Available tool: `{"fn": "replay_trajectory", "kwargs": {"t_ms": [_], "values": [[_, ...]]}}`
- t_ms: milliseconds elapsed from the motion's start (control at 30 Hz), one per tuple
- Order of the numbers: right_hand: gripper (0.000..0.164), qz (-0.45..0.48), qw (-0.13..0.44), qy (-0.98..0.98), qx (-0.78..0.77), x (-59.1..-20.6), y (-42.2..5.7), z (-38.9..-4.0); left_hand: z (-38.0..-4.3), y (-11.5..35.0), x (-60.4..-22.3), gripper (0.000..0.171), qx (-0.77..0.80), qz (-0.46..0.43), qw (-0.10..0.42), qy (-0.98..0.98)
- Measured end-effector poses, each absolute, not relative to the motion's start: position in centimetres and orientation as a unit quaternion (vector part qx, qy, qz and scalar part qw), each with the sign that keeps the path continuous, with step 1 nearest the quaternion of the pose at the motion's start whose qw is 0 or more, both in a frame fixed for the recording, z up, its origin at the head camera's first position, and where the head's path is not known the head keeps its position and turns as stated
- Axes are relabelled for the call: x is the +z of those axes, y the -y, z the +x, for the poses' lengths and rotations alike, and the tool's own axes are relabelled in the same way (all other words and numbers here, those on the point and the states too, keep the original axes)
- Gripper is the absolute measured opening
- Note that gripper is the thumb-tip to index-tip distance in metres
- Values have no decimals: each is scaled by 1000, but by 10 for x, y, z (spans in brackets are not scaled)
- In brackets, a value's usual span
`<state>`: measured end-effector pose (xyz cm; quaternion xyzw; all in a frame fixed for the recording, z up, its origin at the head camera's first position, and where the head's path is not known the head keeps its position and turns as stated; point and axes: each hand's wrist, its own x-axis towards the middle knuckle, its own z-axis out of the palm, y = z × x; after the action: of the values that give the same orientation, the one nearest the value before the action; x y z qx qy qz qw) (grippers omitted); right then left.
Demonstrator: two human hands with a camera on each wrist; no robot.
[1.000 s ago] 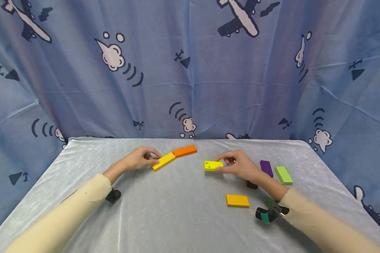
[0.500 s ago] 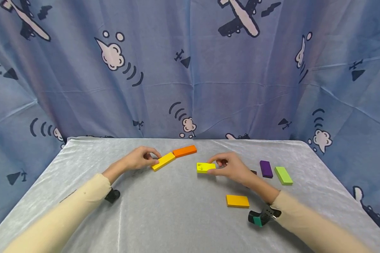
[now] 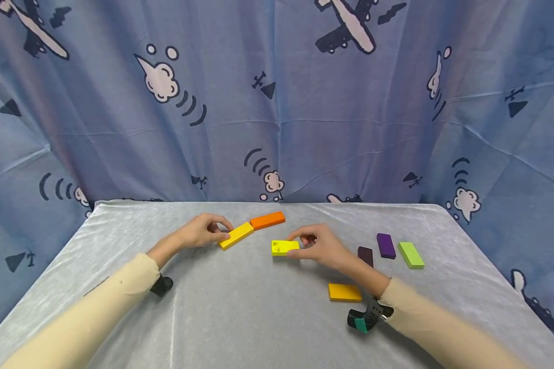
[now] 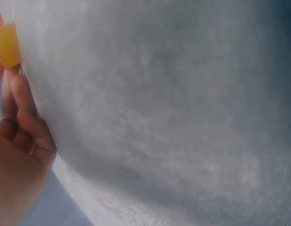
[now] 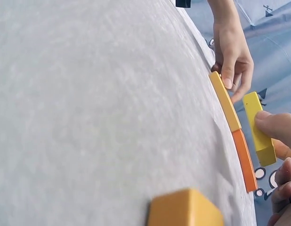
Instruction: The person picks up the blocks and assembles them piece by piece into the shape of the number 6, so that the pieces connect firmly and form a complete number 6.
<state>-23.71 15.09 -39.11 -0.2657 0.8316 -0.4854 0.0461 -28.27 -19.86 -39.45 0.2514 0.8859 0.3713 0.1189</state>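
Observation:
My left hand (image 3: 200, 231) pinches the lower left end of an amber block (image 3: 237, 236) lying on the table. That block's other end meets an orange block (image 3: 268, 220), the two forming a slightly bent row. My right hand (image 3: 320, 247) holds a bright yellow block (image 3: 281, 248) between thumb and fingers, just right of and nearer than the row. In the right wrist view the yellow block (image 5: 258, 127) appears apart from the amber block (image 5: 224, 101), the thumb on its face. The left wrist view catches only part of an amber block (image 4: 9, 45) beyond the fingers.
An orange-yellow block (image 3: 344, 292) lies below my right forearm. Farther right are a dark brown block (image 3: 365, 255), partly behind the wrist, a purple block (image 3: 386, 246) and a lime green block (image 3: 411, 255). A blue patterned curtain (image 3: 231, 102) hangs behind the pale cloth-covered table (image 3: 240, 318).
My right hand has moved left with the yellow block, nearer the row. The dark brown block has come into fuller view behind the arm. My left hand has kept its place on the amber block.

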Motion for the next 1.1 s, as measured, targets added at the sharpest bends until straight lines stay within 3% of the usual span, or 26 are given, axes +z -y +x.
{"fn": "replay_trajectory", "kwargs": {"t_ms": [1100], "values": [[26,-322,53,-820,-471,-403,-81,-234,-282,199,-394,20,365,256,114,-888]]}}
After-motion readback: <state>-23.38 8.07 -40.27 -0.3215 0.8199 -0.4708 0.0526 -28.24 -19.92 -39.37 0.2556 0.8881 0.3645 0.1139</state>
